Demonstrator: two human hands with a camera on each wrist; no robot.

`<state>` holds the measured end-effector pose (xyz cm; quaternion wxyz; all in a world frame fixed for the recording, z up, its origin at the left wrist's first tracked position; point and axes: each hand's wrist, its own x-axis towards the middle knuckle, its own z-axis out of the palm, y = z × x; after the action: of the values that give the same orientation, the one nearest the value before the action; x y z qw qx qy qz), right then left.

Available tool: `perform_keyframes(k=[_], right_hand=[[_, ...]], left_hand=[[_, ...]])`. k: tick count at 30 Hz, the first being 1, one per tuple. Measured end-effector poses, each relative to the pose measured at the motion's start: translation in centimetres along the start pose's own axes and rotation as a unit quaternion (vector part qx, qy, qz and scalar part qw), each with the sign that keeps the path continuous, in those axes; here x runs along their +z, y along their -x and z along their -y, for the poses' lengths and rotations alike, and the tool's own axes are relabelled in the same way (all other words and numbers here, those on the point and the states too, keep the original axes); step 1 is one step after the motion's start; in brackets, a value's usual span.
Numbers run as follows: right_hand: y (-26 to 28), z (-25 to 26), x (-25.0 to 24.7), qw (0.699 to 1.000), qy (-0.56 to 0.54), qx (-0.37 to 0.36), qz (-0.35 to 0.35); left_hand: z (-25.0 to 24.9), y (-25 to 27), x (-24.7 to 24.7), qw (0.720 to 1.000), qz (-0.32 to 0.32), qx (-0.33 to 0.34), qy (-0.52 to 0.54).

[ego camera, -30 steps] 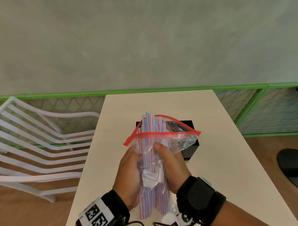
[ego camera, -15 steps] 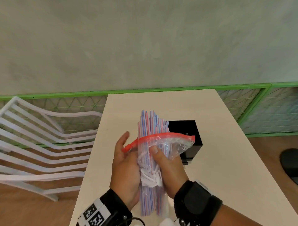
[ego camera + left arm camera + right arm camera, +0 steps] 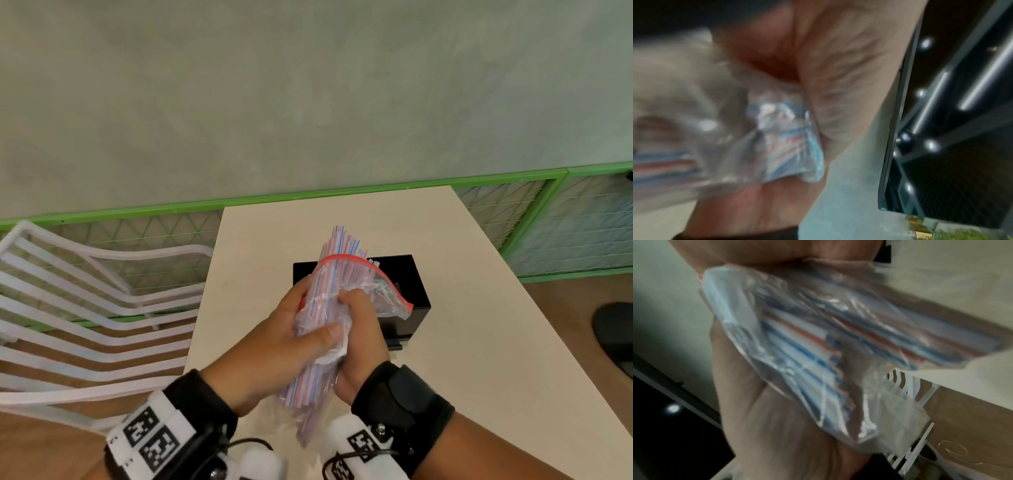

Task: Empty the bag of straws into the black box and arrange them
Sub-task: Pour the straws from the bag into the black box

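From the head view, a clear, crinkly zip bag (image 3: pixel 383 294) with a red strip at its mouth is held over the pale, smooth table (image 3: pixel 462 342). The bag is gripped by the left hand (image 3: pixel 274 346), whose fingers are curled round it, and by the right hand (image 3: pixel 359 329), clamped on it too. Thin striped straws (image 3: pixel 339 246) are seen poking out of the open mouth, tilted away. The black box (image 3: pixel 407 277) is seen just behind the bag, with bare table all round it. A white slatted chair (image 3: pixel 68 308) is seen beside the left table edge.

From the left wrist view, blurry crumpled plastic and striped straws are seen pressed against the palm.

From the right wrist view, the shiny bag is seen squeezed in the right hand.
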<state>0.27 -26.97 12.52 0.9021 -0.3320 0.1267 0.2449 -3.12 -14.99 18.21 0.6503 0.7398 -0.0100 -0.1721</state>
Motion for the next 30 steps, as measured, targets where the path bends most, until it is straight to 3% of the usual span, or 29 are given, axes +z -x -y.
perform_keyframes(k=[3,8,13,16,20,22,26,30], right_hand=[[-0.5,-0.1,0.3,0.998,-0.047,0.017,0.025],[-0.9,-0.6,1.0,0.996,-0.066,0.028,0.053],[-1.1,-1.8,2.4,1.0,0.004,0.004,-0.013],[-1.4,-2.2,3.5,0.998,0.004,0.009,-0.058],[-1.9,-1.5,4.4,0.995,-0.03,0.04,-0.081],[-2.2,-1.1,4.6,0.995,-0.036,0.063,-0.071],[-2.3,-0.2,5.1,0.985,-0.119,0.105,-0.071],[-3.1,0.9,4.2,0.976,-0.169,0.092,-0.098]], left_hand=[[-0.4,-0.2,-1.2,0.998,0.045,-0.02,-0.032],[0.2,-1.0,-3.0,0.996,0.011,-0.034,-0.076],[-0.3,-2.3,-5.3,0.995,0.022,-0.064,-0.079],[-1.6,-3.9,-6.9,0.986,0.067,-0.098,-0.12],[-3.8,-6.7,-8.6,0.942,0.219,-0.153,-0.202],[-5.3,-8.3,-9.1,0.919,0.264,-0.184,-0.227],[-7.4,-11.6,-8.5,0.867,0.296,-0.223,-0.333],[-7.8,-14.8,-6.7,0.816,0.309,-0.272,-0.407]])
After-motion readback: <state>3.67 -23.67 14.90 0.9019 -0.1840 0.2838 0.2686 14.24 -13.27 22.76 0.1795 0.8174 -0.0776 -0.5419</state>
